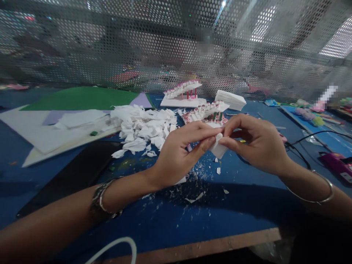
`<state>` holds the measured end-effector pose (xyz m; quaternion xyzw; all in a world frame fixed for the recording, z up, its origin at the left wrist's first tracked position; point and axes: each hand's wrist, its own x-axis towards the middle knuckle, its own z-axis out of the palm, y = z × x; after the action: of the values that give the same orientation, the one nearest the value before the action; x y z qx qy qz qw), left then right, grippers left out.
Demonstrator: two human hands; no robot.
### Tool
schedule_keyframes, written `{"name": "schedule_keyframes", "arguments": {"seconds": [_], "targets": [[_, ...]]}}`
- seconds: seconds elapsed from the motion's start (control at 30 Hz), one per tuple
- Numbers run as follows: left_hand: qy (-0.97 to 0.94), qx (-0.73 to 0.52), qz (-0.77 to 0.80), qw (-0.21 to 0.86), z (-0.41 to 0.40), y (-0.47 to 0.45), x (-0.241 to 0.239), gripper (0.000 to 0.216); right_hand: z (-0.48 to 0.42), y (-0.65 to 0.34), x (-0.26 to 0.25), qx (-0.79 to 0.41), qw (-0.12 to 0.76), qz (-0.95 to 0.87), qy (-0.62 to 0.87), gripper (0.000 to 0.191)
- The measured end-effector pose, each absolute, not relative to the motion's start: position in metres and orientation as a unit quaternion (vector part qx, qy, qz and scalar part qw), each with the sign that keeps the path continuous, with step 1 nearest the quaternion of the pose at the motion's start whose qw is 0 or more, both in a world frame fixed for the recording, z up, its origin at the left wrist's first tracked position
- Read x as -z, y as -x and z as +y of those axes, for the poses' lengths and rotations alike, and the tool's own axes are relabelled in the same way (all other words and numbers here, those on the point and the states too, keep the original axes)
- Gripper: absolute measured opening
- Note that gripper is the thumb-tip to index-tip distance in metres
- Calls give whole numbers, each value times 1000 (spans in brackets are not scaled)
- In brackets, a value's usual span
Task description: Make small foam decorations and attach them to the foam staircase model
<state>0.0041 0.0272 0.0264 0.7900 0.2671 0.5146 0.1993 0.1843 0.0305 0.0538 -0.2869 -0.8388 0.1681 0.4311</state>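
Between the fingertips of both hands is a small piece of white paper (pixel 219 149), its top edge rolled or folded over. My left hand (pixel 181 150) pinches it from the left, thumb and fingers closed. From the right, my right hand (pixel 254 143) grips the same piece between thumb and forefinger. Just behind the hands stands a small white stepped model (pixel 205 112) with red-trimmed steps and green posts, partly hidden by my fingers. To the left lies a heap of torn white paper (pixel 145 126).
A second stepped model (pixel 184 93) with red posts stands farther back, beside a white block (pixel 230 99). Green sheet (pixel 82 98) and white boards lie left, near a dark flat panel (pixel 74 179). Paper scraps litter the blue table (pixel 242 205). A purple device (pixel 337 167) and black cables lie right.
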Motion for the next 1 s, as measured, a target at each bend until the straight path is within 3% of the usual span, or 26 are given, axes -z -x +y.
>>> {"name": "schedule_keyframes", "arguments": {"seconds": [0.3, 0.43, 0.7, 1.0], "targets": [[-788, -540, 240, 174, 28, -3, -28, 23, 26, -182, -55, -109, 456, -836, 285, 8], [-753, -541, 280, 250, 25, -6, -34, 21, 25, -183, -57, -56, 445, -843, 298, 3], [-683, -557, 238, 409, 32, -8, -31, 11, 24, -181, -56, -98, 459, -828, 307, 4], [-713, -562, 277, 314, 29, -7, -28, 16, 27, -178, -43, -140, 470, -823, 286, 10]]}}
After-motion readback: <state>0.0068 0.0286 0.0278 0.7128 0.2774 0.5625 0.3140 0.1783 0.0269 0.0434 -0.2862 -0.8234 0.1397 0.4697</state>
